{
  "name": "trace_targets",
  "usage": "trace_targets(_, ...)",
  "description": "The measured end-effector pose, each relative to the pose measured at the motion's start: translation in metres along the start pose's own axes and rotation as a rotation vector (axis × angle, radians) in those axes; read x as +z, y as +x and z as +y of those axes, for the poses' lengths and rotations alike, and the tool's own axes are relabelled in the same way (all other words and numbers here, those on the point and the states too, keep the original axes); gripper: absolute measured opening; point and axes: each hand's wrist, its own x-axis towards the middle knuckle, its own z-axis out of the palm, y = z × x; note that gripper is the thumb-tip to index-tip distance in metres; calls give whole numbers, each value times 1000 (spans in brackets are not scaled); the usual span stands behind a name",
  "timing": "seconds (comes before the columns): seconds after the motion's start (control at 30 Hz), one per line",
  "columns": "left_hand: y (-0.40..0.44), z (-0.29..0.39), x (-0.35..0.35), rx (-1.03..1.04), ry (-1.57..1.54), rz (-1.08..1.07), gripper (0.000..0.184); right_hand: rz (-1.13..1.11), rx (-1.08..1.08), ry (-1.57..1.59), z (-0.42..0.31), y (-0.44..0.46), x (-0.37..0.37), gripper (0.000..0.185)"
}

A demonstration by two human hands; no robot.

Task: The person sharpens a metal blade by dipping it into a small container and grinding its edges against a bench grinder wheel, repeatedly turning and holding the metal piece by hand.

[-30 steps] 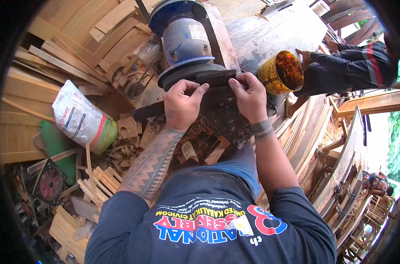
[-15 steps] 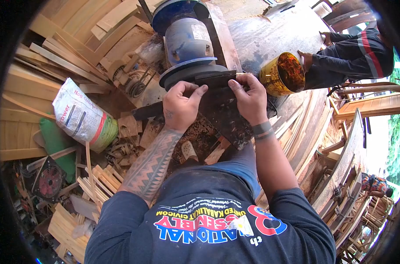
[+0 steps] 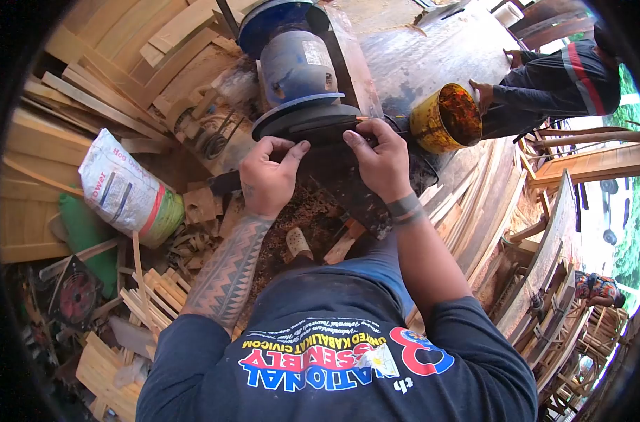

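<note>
The person's dark shirt (image 3: 278, 299) is filling the near part of the view, and a light shoe (image 3: 297, 243) is poking out past it among the wood shavings (image 3: 309, 211). Both arms are reaching forward. The left hand (image 3: 269, 172) is curling its fingers with the thumb laid out toward the right, and the right hand (image 3: 382, 162) is doing much the same from the other side. Both are gripping a dark strip (image 3: 323, 135), which is lying between them just past the thumbs, though the fingers behind it are mostly hidden. The strip is sitting right up by the wheel (image 3: 281, 125); can't tell if they're actually touching.

Containers: a white and green sack (image 3: 126, 186) is leaning over on the left near some wood scraps, contents not showing. Past the right hand, a yellow bucket (image 3: 424, 130) is standing with its mouth visible, showing streaky orange and dark inside; can't tell what that stuff is.

Beyond the wheel the blue motor (image 3: 297, 67) is sitting, and a co-worker (image 3: 538, 95) in long dark sleeves is leaning in at a pale board (image 3: 422, 53).
</note>
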Motion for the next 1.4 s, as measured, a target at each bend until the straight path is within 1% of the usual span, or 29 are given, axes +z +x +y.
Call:
trace_targets(0.2,0,-2,-10,20,-10,1,29,-6,-33,4,1,-3,9,30)
trace_targets(0.27,0,-3,-13,27,-14,10,29,-19,-12,0,-2,-4,12,30)
trace_targets(0.37,0,-6,-19,-16,-7,-10,29,-35,7,19,-6,-5,16,31)
trace_targets(0.47,0,-11,-20,22,-8,24,29,-42,9,21,-8,-6,19,31)
trace_targets(0.57,-1,-10,-24,-43,-27,-6,32,-54,4,2,-9,-6,20,31)
trace_targets(0.67,0,-17,-24,19,-33,27,28,-65,10,-14,-15,-6,20,31)
trace_targets(0.8,1,-15,-25,23,-34,20,28,-91,27,-14,-12,-6,19,31)
trace_targets(0.97,1,-4,-17,-31,-57,-16,28,-39,14,-16,-2,-4,13,30)
trace_targets(1.07,2,-4,-11,37,-45,-2,28,-39,33,-5,0,-2,8,30)
trace_targets(1.2,2,0,-3,28,-34,-31,27,-37,66,-30,-2,-1,-2,31)
trace_targets(1.4,3,6,14,33,-52,-59,27,-1,66,-17,14,2,-13,29)
